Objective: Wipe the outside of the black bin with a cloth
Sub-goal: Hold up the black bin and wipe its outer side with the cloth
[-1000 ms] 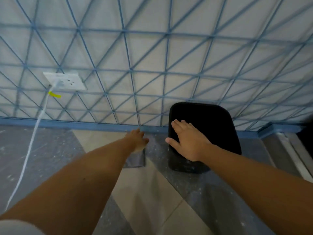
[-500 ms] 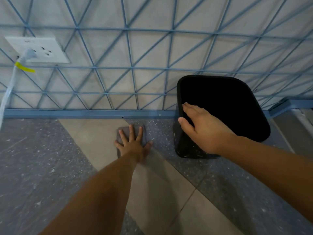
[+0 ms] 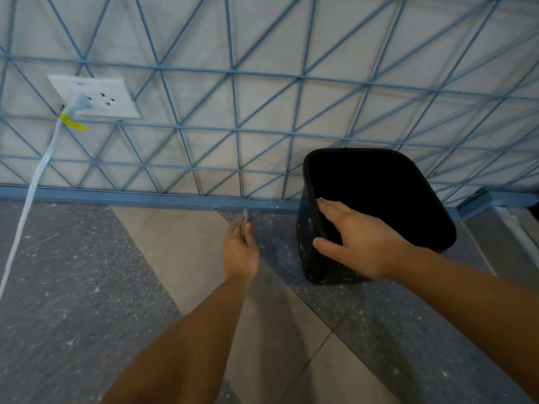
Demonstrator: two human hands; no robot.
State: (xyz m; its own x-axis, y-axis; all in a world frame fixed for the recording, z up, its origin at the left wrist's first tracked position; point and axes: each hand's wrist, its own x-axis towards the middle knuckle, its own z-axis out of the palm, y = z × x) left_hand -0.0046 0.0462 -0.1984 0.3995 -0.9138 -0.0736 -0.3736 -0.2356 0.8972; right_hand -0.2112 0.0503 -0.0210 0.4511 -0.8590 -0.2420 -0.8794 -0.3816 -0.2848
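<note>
bin: black bin (image 3: 376, 199) upright on floor (image 3: 87, 287), hard against wall base at far right; open mouth tipped toward camera, near-left wall flecked with pale marks.
right hand: right hand (image 3: 358, 246) draped over near-left rim, fingers together along the inside edge, thumb out on the outer wall. Likely a brace, keeping the bin from sliding or tipping under wiping pressure.
left hand: left hand (image 3: 240, 252) just left of bin, edge-on, thumb and fingers closed on a grey strip. Probably pinching it up off the floor.
cloth: cloth (image 3: 245, 218) only a thin grey sliver above the fingertips, same tone as the floor, blurred; extent unclear. Apart from the bin, no contact.
step: pickup stage by the look of it; outer wall not yet wiped.
next: carry cloth right to the speckled near-left wall, hold rim grip steady.
risk: thin pinch could drop the cloth; bin backed by wall, so far side hard to reach without turning it.
background: socket (image 3: 96, 96) with white cable (image 3: 32, 193) at far left, well clear of the work.
</note>
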